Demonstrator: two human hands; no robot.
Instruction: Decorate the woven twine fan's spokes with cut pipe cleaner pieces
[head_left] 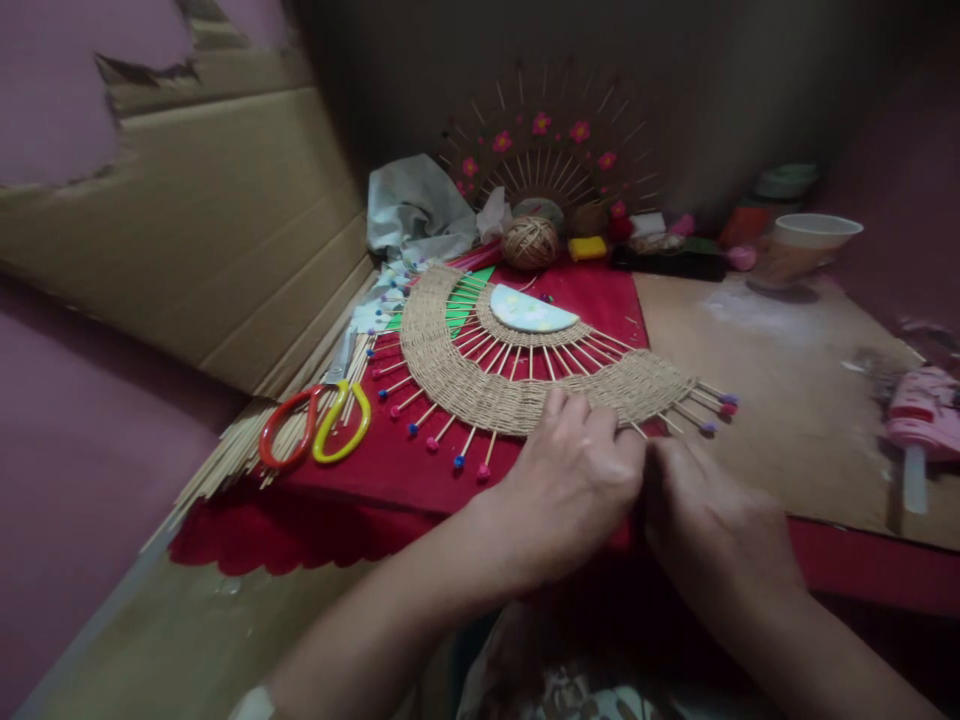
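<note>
A half-round fan (465, 385) of tan twine woven over thin sticks lies on a red cloth (315, 515). Small blue, pink and purple balls cap many stick ends, and a pale patterned half-disc (534, 308) sits at its inner edge. My left hand (581, 460) is closed over the fan's near edge, its fingers curled on the weave and sticks. Close beside it, my right hand (709, 510) is closed at the near stick ends. Whatever its fingers pinch is hidden. The stick tips between the two hands are covered.
Scissors (341, 425) with red and yellow handles rest on loose sticks (225, 455) at left. Behind the fan are a twine ball (529, 243) and a flowered second fan (541, 125). A cup (810, 250) and pink glue gun (926, 410) stand right; a cardboard panel (240, 220) leans left.
</note>
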